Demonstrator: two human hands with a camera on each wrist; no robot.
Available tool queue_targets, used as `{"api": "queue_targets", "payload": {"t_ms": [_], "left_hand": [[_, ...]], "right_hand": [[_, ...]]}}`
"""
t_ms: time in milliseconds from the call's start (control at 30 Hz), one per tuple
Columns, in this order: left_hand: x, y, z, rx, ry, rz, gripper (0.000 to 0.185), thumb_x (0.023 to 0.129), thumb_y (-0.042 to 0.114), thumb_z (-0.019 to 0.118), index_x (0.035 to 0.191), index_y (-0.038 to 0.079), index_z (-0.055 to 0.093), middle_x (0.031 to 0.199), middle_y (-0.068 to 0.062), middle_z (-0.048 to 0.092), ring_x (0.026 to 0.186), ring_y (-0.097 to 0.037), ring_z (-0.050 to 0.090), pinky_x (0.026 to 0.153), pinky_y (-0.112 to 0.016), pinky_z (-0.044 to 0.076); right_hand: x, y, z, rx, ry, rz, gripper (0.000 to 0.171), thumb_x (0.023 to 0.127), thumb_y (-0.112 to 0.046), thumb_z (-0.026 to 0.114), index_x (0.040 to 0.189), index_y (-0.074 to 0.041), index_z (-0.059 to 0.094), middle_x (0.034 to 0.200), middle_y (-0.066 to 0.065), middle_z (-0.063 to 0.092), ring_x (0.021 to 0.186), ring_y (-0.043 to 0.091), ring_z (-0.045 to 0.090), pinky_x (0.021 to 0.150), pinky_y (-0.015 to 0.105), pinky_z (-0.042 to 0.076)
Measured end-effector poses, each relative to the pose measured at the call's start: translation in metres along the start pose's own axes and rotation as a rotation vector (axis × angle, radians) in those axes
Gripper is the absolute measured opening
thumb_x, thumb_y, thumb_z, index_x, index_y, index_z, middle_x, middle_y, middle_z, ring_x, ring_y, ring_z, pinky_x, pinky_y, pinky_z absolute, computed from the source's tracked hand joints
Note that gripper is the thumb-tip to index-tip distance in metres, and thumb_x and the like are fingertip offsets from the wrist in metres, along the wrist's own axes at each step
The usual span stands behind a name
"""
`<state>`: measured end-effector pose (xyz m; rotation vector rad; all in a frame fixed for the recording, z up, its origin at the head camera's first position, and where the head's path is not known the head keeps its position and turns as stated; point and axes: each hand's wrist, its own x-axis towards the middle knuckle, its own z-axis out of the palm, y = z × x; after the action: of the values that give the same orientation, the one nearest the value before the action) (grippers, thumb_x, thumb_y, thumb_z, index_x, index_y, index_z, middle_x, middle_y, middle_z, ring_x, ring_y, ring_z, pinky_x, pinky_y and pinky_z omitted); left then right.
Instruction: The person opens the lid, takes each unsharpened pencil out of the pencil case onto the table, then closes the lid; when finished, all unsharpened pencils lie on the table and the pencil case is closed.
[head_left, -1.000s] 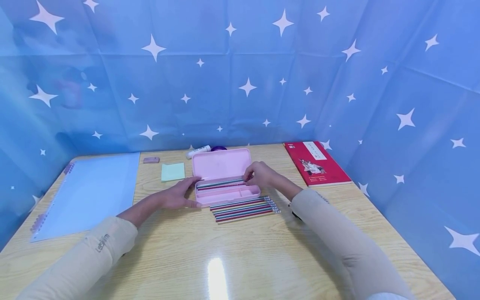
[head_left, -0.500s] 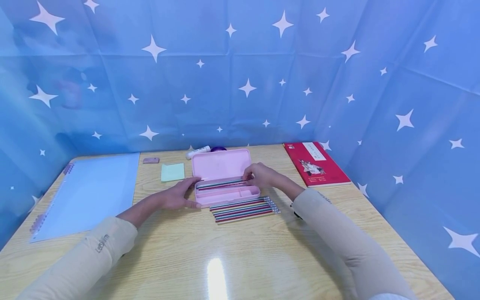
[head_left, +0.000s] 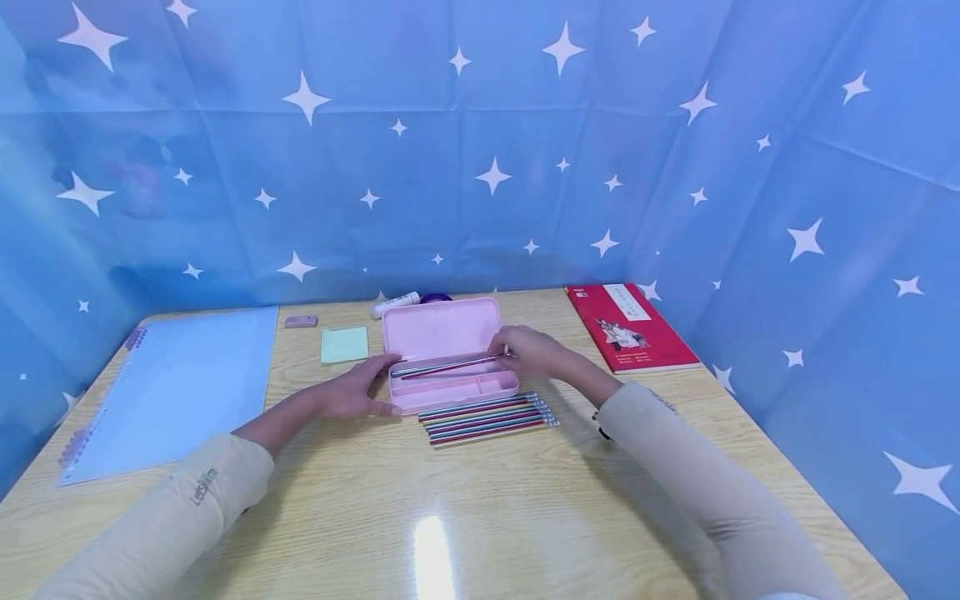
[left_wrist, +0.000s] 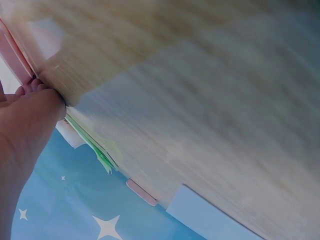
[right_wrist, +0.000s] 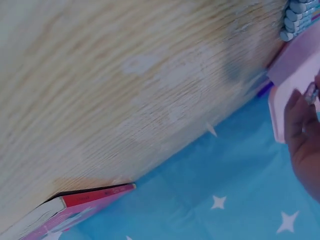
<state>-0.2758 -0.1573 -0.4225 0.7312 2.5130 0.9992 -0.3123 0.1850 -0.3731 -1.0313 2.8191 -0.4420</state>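
A pink pencil case stands with its lid up at the middle of the table, several pencils lying in its back compartment. At the case's left end my left hand holds it, thumb at the front corner and fingers at the hinge side. My right hand pinches a dark red pencil by its right end, over the case. That pencil slants, its right end raised above the others. In the right wrist view its metal-and-eraser end shows between the fingertips. A row of striped pencils lies just in front of the case.
A red book lies at the back right. On the left are a spiral-edged sheet, a small pink eraser and a green sticky-note pad. A white tube and a purple round object sit behind the case.
My right hand has shifted slightly right, and the dark red pencil's right end has come up out of the compartment, so it now slants. The left hand has kept its place.
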Motion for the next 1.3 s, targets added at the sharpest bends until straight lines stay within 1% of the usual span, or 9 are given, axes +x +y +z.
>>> {"api": "queue_targets", "payload": {"t_ms": [100, 233, 400, 533, 600, 767, 967, 1167, 1300], "left_hand": [[0.0, 0.001, 0.0, 0.003, -0.001, -0.002, 0.106, 0.083, 0.047, 0.078, 0.157, 0.004, 0.015, 0.162, -0.02, 0.018, 0.149, -0.038, 0.016, 0.121, -0.05, 0.018], [-0.001, 0.002, 0.0, 0.005, -0.001, -0.011, 0.106, 0.084, 0.046, 0.078, 0.157, 0.005, 0.014, 0.162, -0.02, 0.017, 0.149, -0.038, 0.015, 0.121, -0.05, 0.018], [-0.001, 0.003, -0.001, 0.007, -0.003, -0.019, 0.105, 0.084, 0.046, 0.077, 0.158, 0.005, 0.014, 0.162, -0.02, 0.017, 0.149, -0.038, 0.015, 0.121, -0.05, 0.018], [-0.001, 0.003, 0.0, 0.016, -0.003, -0.023, 0.105, 0.083, 0.047, 0.078, 0.158, 0.006, 0.015, 0.162, -0.019, 0.017, 0.15, -0.037, 0.014, 0.121, -0.05, 0.017], [0.0, 0.002, 0.001, 0.013, -0.006, -0.023, 0.106, 0.083, 0.047, 0.078, 0.158, 0.006, 0.015, 0.162, -0.019, 0.018, 0.15, -0.037, 0.014, 0.121, -0.05, 0.017], [0.002, 0.001, 0.002, 0.011, -0.006, -0.02, 0.107, 0.083, 0.048, 0.077, 0.158, 0.006, 0.014, 0.162, -0.019, 0.017, 0.15, -0.037, 0.015, 0.121, -0.05, 0.017], [0.001, 0.003, 0.001, 0.011, -0.002, -0.014, 0.107, 0.083, 0.049, 0.077, 0.157, 0.005, 0.014, 0.162, -0.019, 0.018, 0.15, -0.037, 0.015, 0.12, -0.05, 0.018], [0.0, 0.003, 0.0, 0.008, 0.001, -0.007, 0.107, 0.083, 0.047, 0.078, 0.157, 0.003, 0.014, 0.162, -0.02, 0.017, 0.149, -0.038, 0.015, 0.12, -0.051, 0.018], [0.0, 0.003, 0.0, -0.003, -0.004, -0.007, 0.107, 0.084, 0.046, 0.078, 0.157, 0.003, 0.013, 0.162, -0.021, 0.016, 0.15, -0.038, 0.014, 0.121, -0.05, 0.018]], "right_hand": [[-0.004, 0.002, -0.001, 0.038, 0.029, -0.024, 0.016, 0.093, -0.004, 0.066, 0.109, -0.003, 0.072, 0.106, 0.007, 0.068, 0.099, 0.021, 0.063, 0.09, 0.037, 0.054], [-0.012, 0.0, -0.005, 0.102, 0.075, -0.022, 0.016, 0.091, -0.004, 0.068, 0.106, -0.003, 0.074, 0.103, 0.006, 0.07, 0.093, 0.019, 0.064, 0.086, 0.035, 0.056], [-0.021, -0.002, -0.009, 0.18, 0.107, -0.012, 0.018, 0.09, -0.004, 0.07, 0.107, -0.004, 0.076, 0.103, 0.005, 0.073, 0.091, 0.018, 0.065, 0.083, 0.036, 0.057], [-0.029, -0.002, -0.011, 0.211, 0.153, -0.024, 0.016, 0.089, -0.004, 0.071, 0.104, -0.004, 0.077, 0.1, 0.004, 0.074, 0.089, 0.017, 0.066, 0.082, 0.038, 0.058], [-0.034, -0.001, -0.012, 0.221, 0.183, -0.01, 0.014, 0.089, -0.005, 0.072, 0.101, -0.005, 0.078, 0.098, 0.003, 0.075, 0.087, 0.016, 0.067, 0.081, 0.038, 0.058], [-0.049, 0.0, -0.017, 0.27, 0.249, 0.062, 0.011, 0.089, -0.01, 0.074, 0.099, -0.01, 0.079, 0.093, -0.001, 0.075, 0.08, 0.015, 0.065, 0.073, 0.032, 0.056], [-0.066, 0.004, -0.022, 0.329, 0.301, 0.113, 0.013, 0.088, -0.014, 0.076, 0.101, -0.011, 0.078, 0.093, -0.001, 0.074, 0.079, 0.016, 0.064, 0.069, 0.029, 0.057], [-0.078, 0.007, -0.025, 0.361, 0.344, 0.12, 0.015, 0.088, -0.012, 0.076, 0.102, -0.008, 0.078, 0.092, 0.001, 0.074, 0.077, 0.019, 0.064, 0.066, 0.028, 0.057], [-0.086, 0.006, -0.026, 0.398, 0.342, 0.131, 0.014, 0.088, -0.011, 0.076, 0.101, -0.008, 0.078, 0.092, 0.001, 0.074, 0.076, 0.021, 0.063, 0.065, 0.027, 0.056]]}}
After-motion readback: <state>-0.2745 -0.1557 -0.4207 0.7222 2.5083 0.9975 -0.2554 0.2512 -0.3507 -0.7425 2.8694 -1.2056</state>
